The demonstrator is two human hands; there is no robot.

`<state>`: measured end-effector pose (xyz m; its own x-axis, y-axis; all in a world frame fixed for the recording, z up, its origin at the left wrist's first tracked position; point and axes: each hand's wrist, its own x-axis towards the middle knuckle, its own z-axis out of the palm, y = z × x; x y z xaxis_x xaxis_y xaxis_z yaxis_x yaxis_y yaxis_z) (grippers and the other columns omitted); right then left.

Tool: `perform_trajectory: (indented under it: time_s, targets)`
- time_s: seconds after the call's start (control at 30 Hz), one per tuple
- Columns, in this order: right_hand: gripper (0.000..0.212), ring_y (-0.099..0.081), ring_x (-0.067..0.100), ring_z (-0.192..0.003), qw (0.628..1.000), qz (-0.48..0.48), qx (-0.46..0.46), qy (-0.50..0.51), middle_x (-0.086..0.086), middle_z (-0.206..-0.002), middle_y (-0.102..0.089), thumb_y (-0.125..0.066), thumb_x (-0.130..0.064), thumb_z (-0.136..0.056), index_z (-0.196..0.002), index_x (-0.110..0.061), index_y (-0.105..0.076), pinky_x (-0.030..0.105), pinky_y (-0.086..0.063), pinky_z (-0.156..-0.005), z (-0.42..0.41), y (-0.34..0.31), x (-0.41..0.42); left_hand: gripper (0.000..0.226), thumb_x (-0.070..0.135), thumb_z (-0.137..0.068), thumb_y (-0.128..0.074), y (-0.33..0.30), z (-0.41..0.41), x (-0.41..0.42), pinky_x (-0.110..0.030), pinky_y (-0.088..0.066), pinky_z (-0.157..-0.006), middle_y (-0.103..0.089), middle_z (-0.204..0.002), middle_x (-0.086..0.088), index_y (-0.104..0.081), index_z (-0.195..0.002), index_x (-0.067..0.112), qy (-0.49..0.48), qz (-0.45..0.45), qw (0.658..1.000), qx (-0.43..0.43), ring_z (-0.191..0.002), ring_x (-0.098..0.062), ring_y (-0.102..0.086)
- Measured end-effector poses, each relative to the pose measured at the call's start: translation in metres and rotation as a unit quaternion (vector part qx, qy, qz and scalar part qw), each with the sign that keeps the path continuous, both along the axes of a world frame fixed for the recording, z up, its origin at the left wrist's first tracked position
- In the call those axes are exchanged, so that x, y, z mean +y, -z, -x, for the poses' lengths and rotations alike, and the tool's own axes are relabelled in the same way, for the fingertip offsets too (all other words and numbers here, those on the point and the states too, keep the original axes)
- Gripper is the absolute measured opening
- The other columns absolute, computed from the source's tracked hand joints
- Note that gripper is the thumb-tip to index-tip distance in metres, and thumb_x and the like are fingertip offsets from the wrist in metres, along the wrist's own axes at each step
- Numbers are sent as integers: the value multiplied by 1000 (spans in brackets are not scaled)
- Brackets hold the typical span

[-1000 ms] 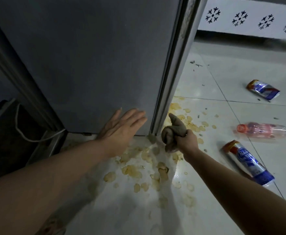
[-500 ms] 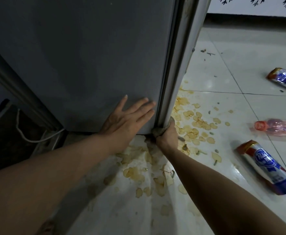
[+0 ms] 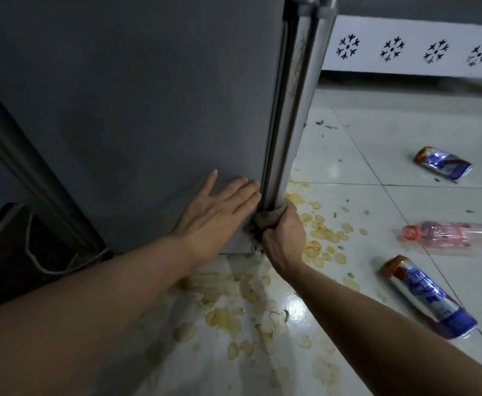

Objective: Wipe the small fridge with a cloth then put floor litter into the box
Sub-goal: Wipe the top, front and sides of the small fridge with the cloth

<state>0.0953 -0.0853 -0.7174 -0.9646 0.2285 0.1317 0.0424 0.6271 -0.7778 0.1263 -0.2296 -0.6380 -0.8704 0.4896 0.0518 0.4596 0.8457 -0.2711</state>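
Two hands: left hand (image 3: pixel 219 210) flat on fridge (image 3: pixel 137 110), right hand (image 3: pixel 284 232) gripping cloth (image 3: pixel 265 218).

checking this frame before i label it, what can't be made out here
Head view only:
- Cloth: mostly hidden inside the right hand; its size is unclear.
- Fridge: top cut off by the frame edge; door front faces away.
- The box: not in view.
- Lower can label: too blurred to read.
- Left dark corner: too dim to identify.

Head view, downward, near fridge (image 3: pixel 148 110)
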Motion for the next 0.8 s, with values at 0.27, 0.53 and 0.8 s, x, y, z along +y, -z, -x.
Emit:
perform_trajectory:
  time_s: [0.27,0.53,0.8]
  targets:
    - [51,-58,34,-94,997,11,76,11,15,-106,-61,-54,0,-69,-118,-7,-44,43,-48,-82,0,-87,-1,79,9,-85,-45,-58,1,3,-54,3,-112,8,-158,3,0,-149,19,-18,-37,995,90,-144,-17,7]
    - [41,-53,23,-80,989,35,141,28,1,-87,-53,-54,-2,-72,-112,-9,-50,30,-43,-68,6,-176,2,84,5,-82,-51,-136,-2,-2,-52,6,-112,14,-158,2,-2,-149,20,-48,-130,970,199,-144,-16,11]
    - [37,-50,21,-74,982,33,179,42,1,-82,-53,-63,-14,-73,-108,-7,-53,26,-36,-64,9,-240,3,84,11,-90,-40,-184,9,-5,-52,0,-113,45,-138,9,22,-145,22,-83,-80,979,169,-141,-13,24]
